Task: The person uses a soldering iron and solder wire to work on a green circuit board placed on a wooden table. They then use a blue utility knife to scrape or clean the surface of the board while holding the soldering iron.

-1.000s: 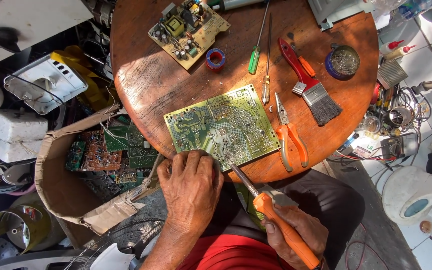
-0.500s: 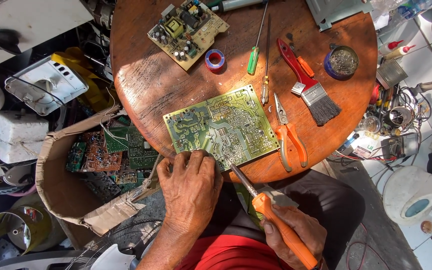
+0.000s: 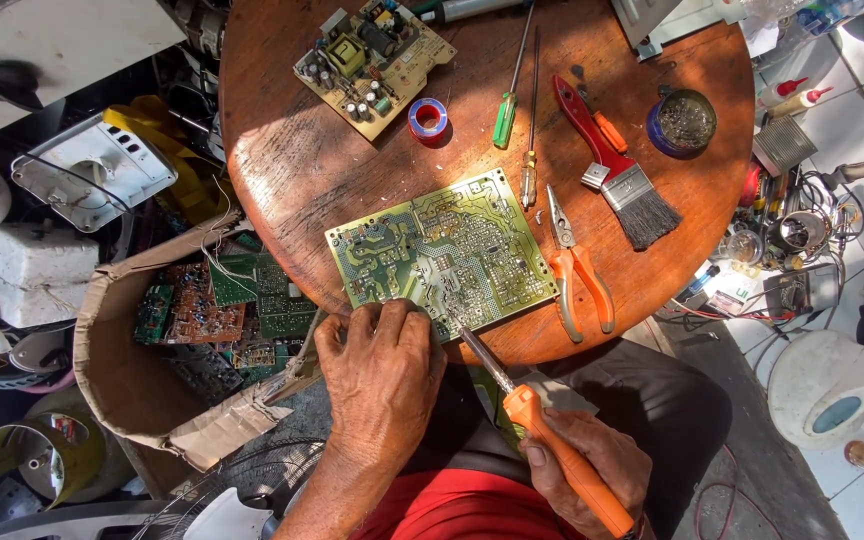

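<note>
Cluttered round worktop (image 3: pixel 282 180): my left hand (image 3: pixel 382 375) pins the board (image 3: pixel 442 250) at its near edge, my right hand (image 3: pixel 592 470) grips the iron (image 3: pixel 542 440) (tip beside fingers (image 3: pixel 422 325), burn risk).

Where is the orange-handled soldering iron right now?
In the head view the orange-handled soldering iron is low and right of centre, gripped by the right hand, its tip at the near edge of the green circuit board.

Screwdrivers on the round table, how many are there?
2, both lying near the table's far edge: one with a green handle, and a thinner one with a yellow handle right beside it. More may hide in the clutter.
</note>
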